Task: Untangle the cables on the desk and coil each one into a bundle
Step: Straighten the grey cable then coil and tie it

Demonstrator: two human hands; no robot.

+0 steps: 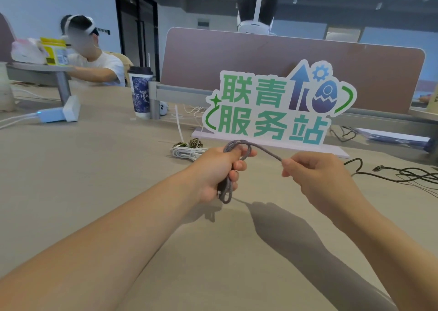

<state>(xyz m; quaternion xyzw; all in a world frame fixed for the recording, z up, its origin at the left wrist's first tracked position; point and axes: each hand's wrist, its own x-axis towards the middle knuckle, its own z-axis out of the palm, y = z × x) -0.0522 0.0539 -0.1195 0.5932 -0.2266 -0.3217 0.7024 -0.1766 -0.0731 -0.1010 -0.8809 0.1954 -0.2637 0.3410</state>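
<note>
Starting at the far left of the desk (pixel 94 180), a white power adapter (pixel 58 115) with white leads is seen, and behind it a seated person (pixel 94 59) wearing a headset. A dark patterned paper cup (pixel 140 92) with a black lid is stood further right, by the foot of the brown divider panel (pixel 284 57). Near the middle, a coiled white cable (pixel 187 153) is laid on the desk, with two small green-and-black braided bundles (pixel 189 143) touching its far side. Just right of these, the left hand (pixel 218 173) is held above the desk with its fingers curled round several loops of the grey braided cable (pixel 263 149). One loop is seen above the fist, another hangs below it, and a plug end shows at the lower edge of the palm. From the upper loop a free strand is led rightward in a shallow arc to the right hand (pixel 317 175), where it is pinched between thumb and forefinger, the other fingers being curled. Behind both hands a cut-out sign (pixel 277 106) with green characters is stood on a white base. At the far right, loose black cables (pixel 407 174) are spread tangled on the desk, and a stack of papers (pixel 393 136) is laid beyond them.
</note>
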